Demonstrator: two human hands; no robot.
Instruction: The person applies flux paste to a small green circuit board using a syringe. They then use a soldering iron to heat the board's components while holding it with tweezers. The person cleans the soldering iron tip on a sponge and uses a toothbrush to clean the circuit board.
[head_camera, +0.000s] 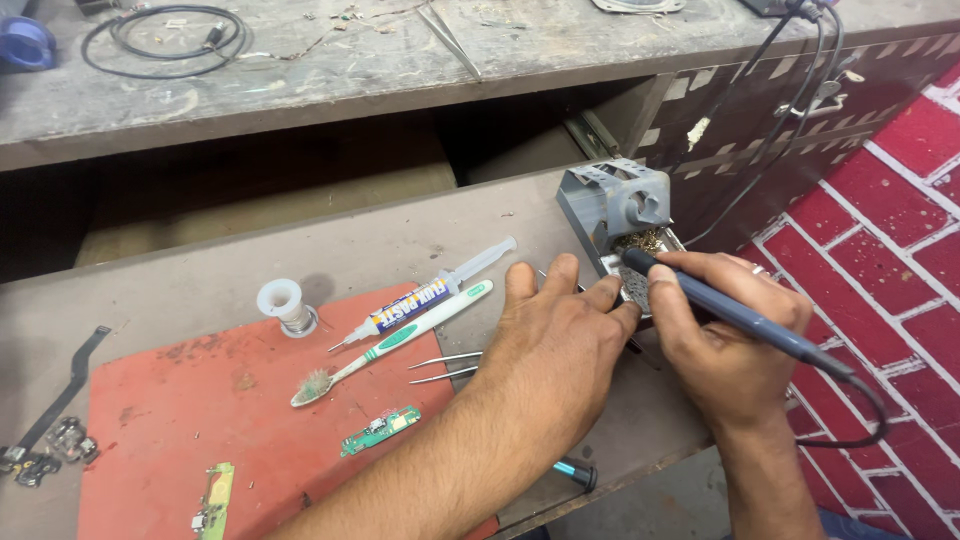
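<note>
The head view looks down on a brown worktop (300, 250) with a red mat (200, 420) on its near left part.

At the far right corner of the worktop sits a grey stand (615, 205). Its small tray holds a ball of brass wire (645, 240). The right hand (725, 330) is closed around a blue soldering iron (740, 315), and the iron's dark tip end rests in the tray by the wire. A black cord (850, 410) runs from the back of the iron and loops past the wrist. The left hand (555, 340) lies flat, fingers close together, touching the near side of the stand. I cannot tell if it holds anything underneath.

Just left of the left hand, metal tweezers (445, 367) poke out from under it. Next to them lie a toothbrush (390, 345) with a green and white handle and a syringe (430, 295) of paste, side by side and slanted. A white spool (285, 305) stands at the far edge of the mat. Two small green boards lie on the mat, one (380, 430) near the left arm and one (215, 495) at the near edge. A black strip (60, 395) and small metal parts (45, 450) sit off the mat at the left edge.

Behind is a higher shelf (400, 60) with a coiled black cable (165, 40). A red brick floor (880, 240) shows at the right.
</note>
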